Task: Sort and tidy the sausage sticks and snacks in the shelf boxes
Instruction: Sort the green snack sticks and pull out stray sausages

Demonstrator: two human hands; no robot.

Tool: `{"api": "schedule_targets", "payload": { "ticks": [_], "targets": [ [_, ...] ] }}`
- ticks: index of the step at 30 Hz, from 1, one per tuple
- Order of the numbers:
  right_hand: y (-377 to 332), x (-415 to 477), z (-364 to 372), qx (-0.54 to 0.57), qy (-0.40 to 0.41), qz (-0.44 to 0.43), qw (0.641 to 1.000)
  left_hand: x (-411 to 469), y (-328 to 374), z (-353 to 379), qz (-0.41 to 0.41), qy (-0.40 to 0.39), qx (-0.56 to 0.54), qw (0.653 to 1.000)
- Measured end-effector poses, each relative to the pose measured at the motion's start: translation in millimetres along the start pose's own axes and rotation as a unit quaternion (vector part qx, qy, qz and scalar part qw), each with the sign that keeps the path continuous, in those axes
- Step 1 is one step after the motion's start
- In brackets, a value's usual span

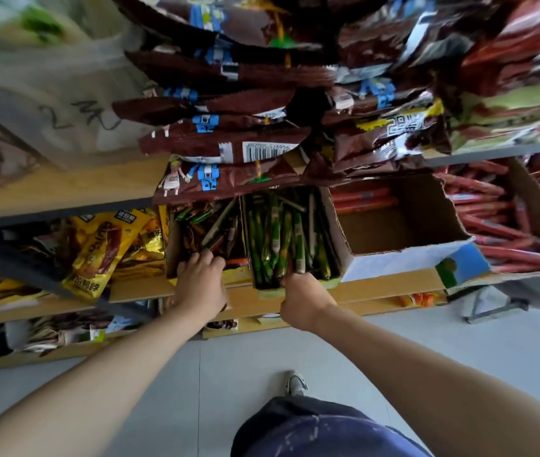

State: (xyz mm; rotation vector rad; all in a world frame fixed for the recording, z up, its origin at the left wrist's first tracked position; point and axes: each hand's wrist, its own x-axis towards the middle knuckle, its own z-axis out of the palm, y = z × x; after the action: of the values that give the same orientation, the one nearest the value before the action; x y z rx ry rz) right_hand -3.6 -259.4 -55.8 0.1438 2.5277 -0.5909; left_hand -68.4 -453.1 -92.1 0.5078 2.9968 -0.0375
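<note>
Four cardboard boxes stand side by side on the middle shelf [377,286], and the sorting looks partly done. The left hand [201,282] reaches into the leftmost box [173,249], its fingers bent down onto a jumble of mixed sticks [209,232], dark, green and orange, lying at crossed angles. Whether it pinches one cannot be told, since the fingertips are buried among them. The right hand [301,298] has its fingers hooked over the near rim of the green-stick box [263,293], gripping it as far as the view shows. The green sausage sticks [278,239] in it lie mostly parallel, front to back, so that box seems largely in order. The third box [394,225] is bare over most of its floor, with only a few red sausage sticks [364,199] at its back. The fourth box [539,206] holds a deep pile of red sticks [499,232], roughly aligned. What seems left is the mixed box, whose contents probably still need separating by colour. Yellow snack packets [107,249] slump loose on the shelf beside it, outside any box. Brown snack bags [229,146] are heaped on the shelf above and overhang the boxes, hiding their far ends. Small orange packets [422,298] lie below the shelf edge.
</note>
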Motion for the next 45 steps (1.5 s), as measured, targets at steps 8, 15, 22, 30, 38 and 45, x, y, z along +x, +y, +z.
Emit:
{"api": "schedule_targets", "payload": {
  "ticks": [8, 15, 22, 30, 38, 45],
  "targets": [
    [18, -20, 26, 0.071, -0.018, -0.048, 0.996, -23, 60, -22, 0.176, 0.025, -0.156, 0.972],
    [27, -35, 15, 0.241, -0.044, -0.020, 0.969, 23, 74, -36, 0.197, -0.071, -0.138, 0.968],
    [12, -5, -6, 0.220, -0.007, 0.010, 0.975, 87, 69, -38, 0.298, -0.113, -0.033, 0.947],
    [7, 13, -22, 0.294, 0.038, 0.154, 0.943, 100, 57, -48, 0.407, -0.099, -0.098, 0.903],
    [-12, 24, -29, 0.185, -0.012, 0.198, 0.963, 109, 56, -48, 0.340, -0.220, -0.098, 0.909],
    [-16, 25, -18, 0.262, -0.006, 0.202, 0.944, 100, 54, -39, 0.362, -0.200, -0.018, 0.910]
  ]
}}
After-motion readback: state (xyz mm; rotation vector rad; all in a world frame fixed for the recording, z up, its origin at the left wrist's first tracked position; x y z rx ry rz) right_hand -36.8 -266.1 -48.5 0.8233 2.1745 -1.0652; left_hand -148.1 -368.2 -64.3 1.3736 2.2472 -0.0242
